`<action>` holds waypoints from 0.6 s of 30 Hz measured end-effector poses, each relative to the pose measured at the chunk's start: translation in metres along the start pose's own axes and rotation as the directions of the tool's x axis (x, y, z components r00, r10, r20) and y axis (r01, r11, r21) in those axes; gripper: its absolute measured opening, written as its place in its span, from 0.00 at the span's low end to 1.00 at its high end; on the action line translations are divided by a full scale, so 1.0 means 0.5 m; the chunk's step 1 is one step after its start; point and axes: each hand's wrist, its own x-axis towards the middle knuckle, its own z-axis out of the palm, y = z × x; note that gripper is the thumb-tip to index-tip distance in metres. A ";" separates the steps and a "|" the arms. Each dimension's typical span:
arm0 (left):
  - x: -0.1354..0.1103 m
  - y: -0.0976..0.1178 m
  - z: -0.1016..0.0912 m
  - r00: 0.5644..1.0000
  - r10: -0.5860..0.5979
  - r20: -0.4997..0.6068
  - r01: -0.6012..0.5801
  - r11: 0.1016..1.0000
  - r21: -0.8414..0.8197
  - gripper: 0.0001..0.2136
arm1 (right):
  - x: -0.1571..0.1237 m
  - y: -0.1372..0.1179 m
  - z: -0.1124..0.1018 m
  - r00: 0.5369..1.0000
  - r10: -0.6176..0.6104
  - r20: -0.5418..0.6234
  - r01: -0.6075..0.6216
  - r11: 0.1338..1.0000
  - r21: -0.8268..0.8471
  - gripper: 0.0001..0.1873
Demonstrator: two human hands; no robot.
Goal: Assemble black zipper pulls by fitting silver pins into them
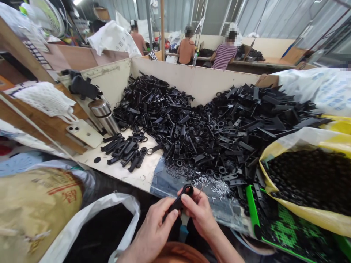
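Between my two hands is a black plastic part point(178, 203), long and narrow with a ring at its upper end. My left hand point(153, 224) grips its lower end, thumb along the side. The fingers of my right hand point(199, 210) are closed around the ring end, thumb on top. Just beyond my hands, small silver pins point(216, 186) and tiny dark pieces point(178, 171) lie on a dark sheet point(161, 180) at the bench edge. To the left, several similar black ringed parts point(128, 149) lie in a loose group on the pale board.
A large heap of black plastic parts point(170, 120) fills the walled bench. Left stand a steel flask point(105, 117) and a phone point(85, 133). At right are a yellow-edged sack point(307, 160) and a green basket point(253, 212). A white sack point(128, 202) sits below left. People sit behind.
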 end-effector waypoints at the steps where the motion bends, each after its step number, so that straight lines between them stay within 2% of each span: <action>1: 0.000 -0.006 0.003 1.000 0.000 -0.004 0.000 1.000 -0.001 0.15 | -0.001 0.002 0.000 1.000 -0.007 -0.014 0.007 1.000 -0.015 0.23; 4: -0.001 -0.028 0.015 0.994 0.059 -0.091 -0.050 0.994 0.095 0.16 | -0.006 0.008 0.002 0.996 -0.029 -0.079 0.025 0.998 -0.053 0.22; 7: -0.003 -0.055 0.035 0.946 0.219 -0.239 -0.154 0.952 0.266 0.19 | -0.012 0.014 0.009 0.982 -0.042 -0.184 0.031 0.998 -0.061 0.24; 9: -0.002 -0.074 0.049 0.902 0.349 -0.254 -0.251 0.903 0.349 0.20 | -0.016 0.019 0.013 0.966 -0.035 -0.255 0.024 0.999 -0.048 0.26; 11: 0.002 -0.089 0.062 0.875 0.431 -0.222 -0.333 0.867 0.370 0.21 | -0.020 0.024 0.015 0.949 -0.016 -0.315 0.008 1.000 -0.028 0.27; 14: 0.010 -0.104 0.074 0.883 0.421 -0.205 -0.356 0.888 0.291 0.19 | -0.029 0.035 0.012 0.925 0.018 -0.380 -0.022 1.000 -0.007 0.29; 18: 0.012 -0.106 0.078 0.921 0.350 -0.168 -0.329 0.934 0.141 0.16 | -0.049 0.050 0.006 0.908 0.048 -0.417 -0.069 0.997 -0.037 0.31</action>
